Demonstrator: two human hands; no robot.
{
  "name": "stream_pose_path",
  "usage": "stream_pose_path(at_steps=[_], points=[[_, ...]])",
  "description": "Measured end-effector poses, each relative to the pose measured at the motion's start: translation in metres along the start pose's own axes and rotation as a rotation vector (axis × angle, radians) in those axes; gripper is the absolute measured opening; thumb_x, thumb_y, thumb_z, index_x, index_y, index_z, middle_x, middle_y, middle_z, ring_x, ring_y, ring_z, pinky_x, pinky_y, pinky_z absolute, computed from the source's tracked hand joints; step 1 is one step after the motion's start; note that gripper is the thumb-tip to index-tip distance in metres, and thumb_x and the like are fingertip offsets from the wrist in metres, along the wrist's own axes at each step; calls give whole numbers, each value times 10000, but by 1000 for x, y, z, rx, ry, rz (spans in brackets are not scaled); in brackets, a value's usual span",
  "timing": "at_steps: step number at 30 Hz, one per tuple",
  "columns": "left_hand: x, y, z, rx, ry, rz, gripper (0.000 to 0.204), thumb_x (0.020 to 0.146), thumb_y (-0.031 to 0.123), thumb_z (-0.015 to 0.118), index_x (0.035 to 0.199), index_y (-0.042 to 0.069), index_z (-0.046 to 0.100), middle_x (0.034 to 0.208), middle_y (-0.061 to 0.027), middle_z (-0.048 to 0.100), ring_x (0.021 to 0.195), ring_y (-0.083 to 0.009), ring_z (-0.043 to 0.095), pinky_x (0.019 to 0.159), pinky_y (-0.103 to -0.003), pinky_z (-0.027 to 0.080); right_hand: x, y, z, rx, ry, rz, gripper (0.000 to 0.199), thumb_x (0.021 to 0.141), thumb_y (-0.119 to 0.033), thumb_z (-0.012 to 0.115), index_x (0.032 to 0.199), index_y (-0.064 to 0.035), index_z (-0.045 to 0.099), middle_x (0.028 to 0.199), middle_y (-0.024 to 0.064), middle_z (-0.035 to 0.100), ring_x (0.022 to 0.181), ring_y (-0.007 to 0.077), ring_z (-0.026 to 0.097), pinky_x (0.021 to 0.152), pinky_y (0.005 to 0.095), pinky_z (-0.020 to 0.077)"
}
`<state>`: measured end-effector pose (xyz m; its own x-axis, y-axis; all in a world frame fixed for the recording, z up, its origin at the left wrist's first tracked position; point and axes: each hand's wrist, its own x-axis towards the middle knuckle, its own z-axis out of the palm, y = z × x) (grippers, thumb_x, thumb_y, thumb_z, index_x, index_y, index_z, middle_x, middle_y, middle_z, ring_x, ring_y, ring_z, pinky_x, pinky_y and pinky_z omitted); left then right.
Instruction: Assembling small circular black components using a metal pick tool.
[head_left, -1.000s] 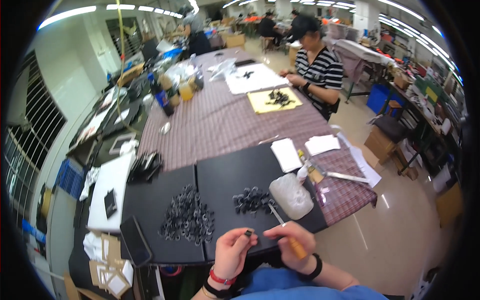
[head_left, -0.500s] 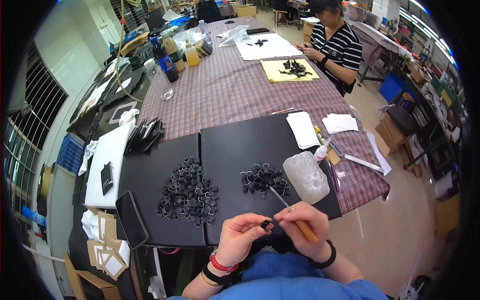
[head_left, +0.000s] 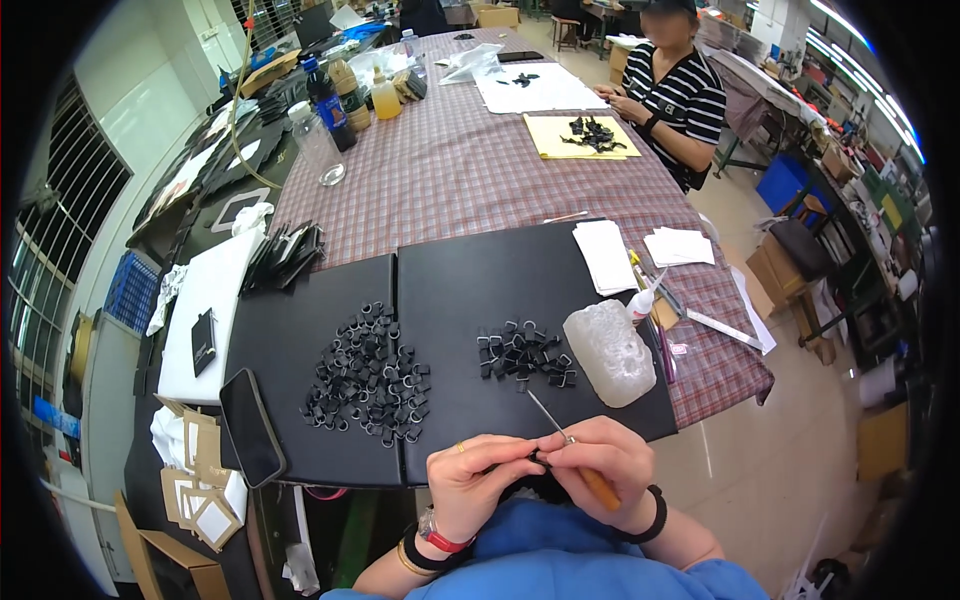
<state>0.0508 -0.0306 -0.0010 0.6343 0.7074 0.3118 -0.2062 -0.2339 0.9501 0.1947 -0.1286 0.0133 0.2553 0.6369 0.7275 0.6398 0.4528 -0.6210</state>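
My left hand (head_left: 482,472) pinches a small black piece (head_left: 540,457) at its fingertips, mostly hidden between both hands. In my right hand (head_left: 608,462) is an awl-like tool (head_left: 600,490) with an orange-brown wooden handle; its thin metal shaft points up and left, over the black board (head_left: 470,415). The right fingertips also meet the black piece, against the left ones. Just beyond them is a small pile of black tabs with metal rings (head_left: 525,353). A larger pile of the same tabs (head_left: 365,380) lies to the left.
Right of the small pile sit a translucent block (head_left: 610,355), a small white glue bottle (head_left: 641,304) and white cards (head_left: 603,257). A phone (head_left: 252,428) lies at the left edge. Across the checked tablecloth (head_left: 440,180), a person (head_left: 672,85) works beside black pieces on yellow paper (head_left: 550,140).
My hands have come together, the right fingertips moving left onto the black piece. The awl has shifted slightly left and down. The view has shifted a little.
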Motion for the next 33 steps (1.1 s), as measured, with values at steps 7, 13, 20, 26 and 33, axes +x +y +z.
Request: stream_pose_path(at_steps=[7,13,20,26,33], points=[[-1,-5,-6,13,0,-13,160,695,-33,825,821,-16,729,808,-116,725,705,-157,677,637,-248,529,-9,2,6,398,6,364,242,821,67,717,1014,-21,600,969,108,655,818,174,653,734,271,531],[5,-8,-11,-168,-86,-108,127,722,-11,821,805,4,726,806,-83,716,700,-112,645,612,-228,482,-16,6,14,432,3,366,214,895,71,626,1081,1,545,1051,118,592,842,132,620,757,257,526],[4,-1,-9,-251,-150,-230,169,797,-67,748,958,-44,701,991,-125,688,802,-107,649,683,-214,517,-12,-2,12,180,57,289,247,832,84,689,1029,-4,569,982,125,623,809,158,645,711,254,536],[9,-2,-15,-244,-232,-187,332,783,-87,742,1109,-41,703,1060,-133,691,810,-111,646,708,-209,518,-8,-2,11,47,80,175,281,791,91,716,1011,-23,583,931,131,651,794,219,668,686,289,556],[6,-5,-12,-403,-191,-255,258,812,-95,721,1065,-42,715,1068,-140,692,922,-151,677,822,-251,560,-4,0,10,-112,25,-92,326,754,80,730,1023,-42,591,923,118,645,782,255,657,677,338,564]])
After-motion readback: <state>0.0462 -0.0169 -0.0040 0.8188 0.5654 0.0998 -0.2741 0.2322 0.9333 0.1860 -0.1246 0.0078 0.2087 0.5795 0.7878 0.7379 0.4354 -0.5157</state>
